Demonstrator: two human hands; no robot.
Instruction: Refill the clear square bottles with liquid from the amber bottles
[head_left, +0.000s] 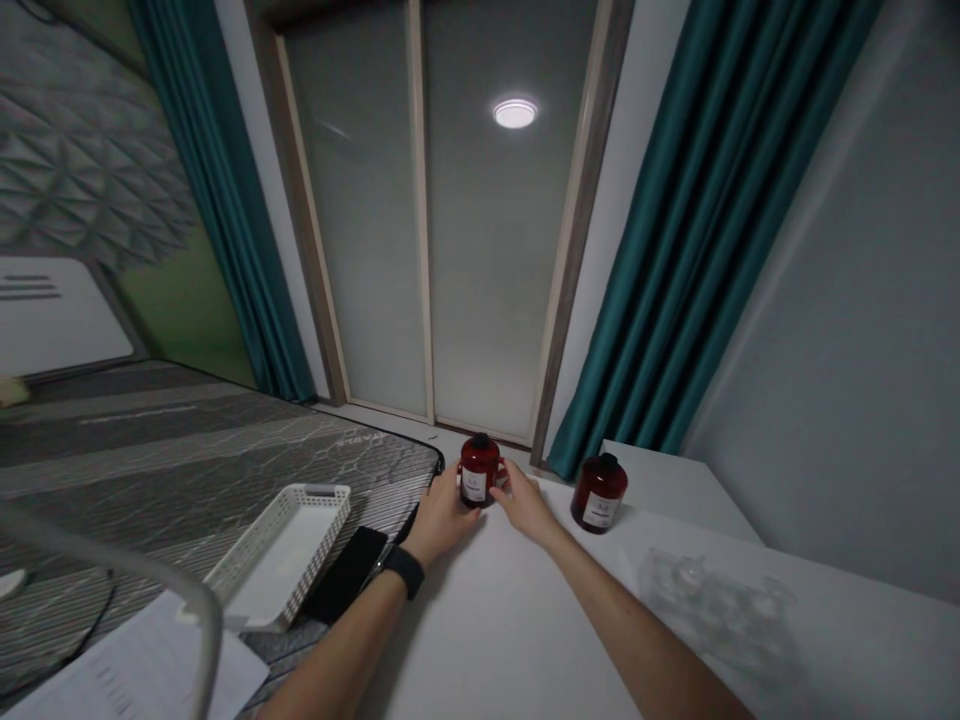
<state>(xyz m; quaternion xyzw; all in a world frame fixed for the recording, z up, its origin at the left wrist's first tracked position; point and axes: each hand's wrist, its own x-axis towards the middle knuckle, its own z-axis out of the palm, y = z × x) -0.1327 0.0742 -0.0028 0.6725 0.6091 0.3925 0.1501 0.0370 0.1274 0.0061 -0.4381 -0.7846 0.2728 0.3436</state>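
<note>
A dark red bottle (478, 468) with a black cap and a white label stands upright at the far edge of a white table (510, 620). My left hand (442, 515) and my right hand (525, 503) close on it from either side, fingers curled against its body. A second red bottle (598, 492) of the same kind stands to the right, untouched. A black band sits on my left wrist.
A white plastic basket (281, 555) and a black phone (345, 573) lie on a grey mattress (150, 460) to the left. Clear crumpled plastic (712, 600) lies on the table at right. Papers (135, 670) and a curved grey bar are at bottom left. Teal curtains flank a frosted door.
</note>
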